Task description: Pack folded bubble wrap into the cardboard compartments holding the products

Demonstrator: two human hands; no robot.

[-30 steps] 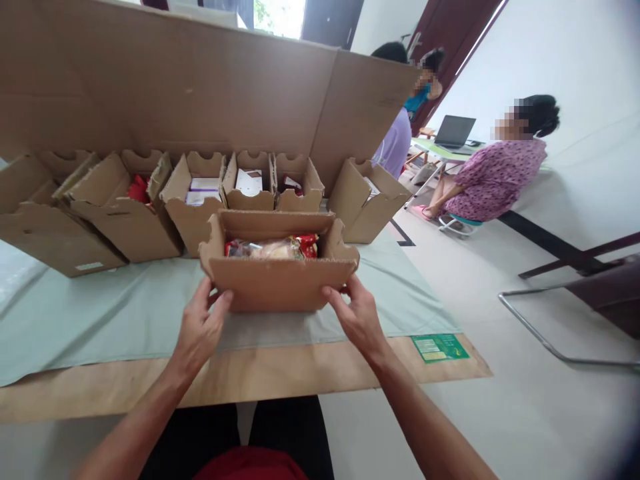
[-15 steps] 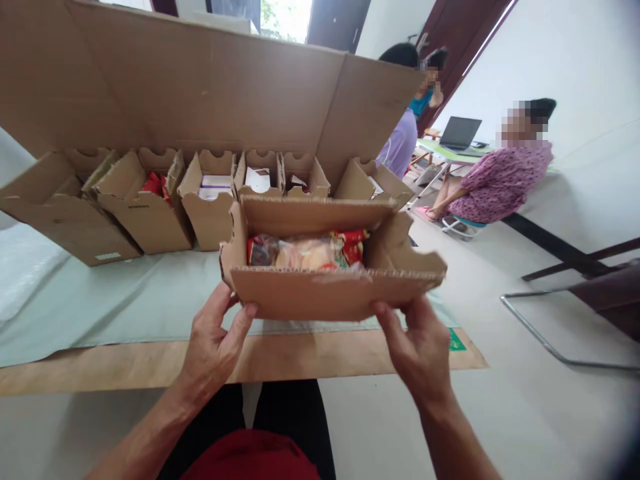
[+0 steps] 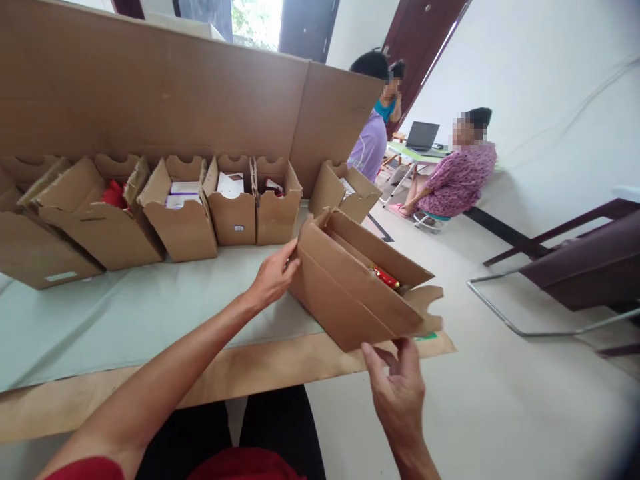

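Open brown cardboard box [image 3: 345, 287] held tilted at the table's right end

A pale green cloth [image 3: 165, 300] covers most of the table, leaving a strip of bare light wood [image 3: 250, 373] along the near edge. Grey floor [image 3: 465, 400] spreads beyond it to a white wall [image 3: 550, 80] and a dark red door [image 3: 425, 40]. A person in a pink patterned garment [image 3: 460, 177] sits by a small table bearing a black laptop [image 3: 423, 135]; a maroon chair with a metal tube frame [image 3: 570, 273] stands at far right.

Behind a row of open brown cardboard boxes [image 3: 180, 230], a tall brown cardboard panel [image 3: 175, 87] partly hides a person in lavender [image 3: 370, 143]. The held box, with a red shiny packet [image 3: 386, 277] inside, covers the lower part of the row's rightmost box [image 3: 327, 190]. The left hand [image 3: 275, 273] has its fingers clamped on the box's left end; the right hand's [image 3: 400, 387] thumb and fingers clamp its lower right corner.
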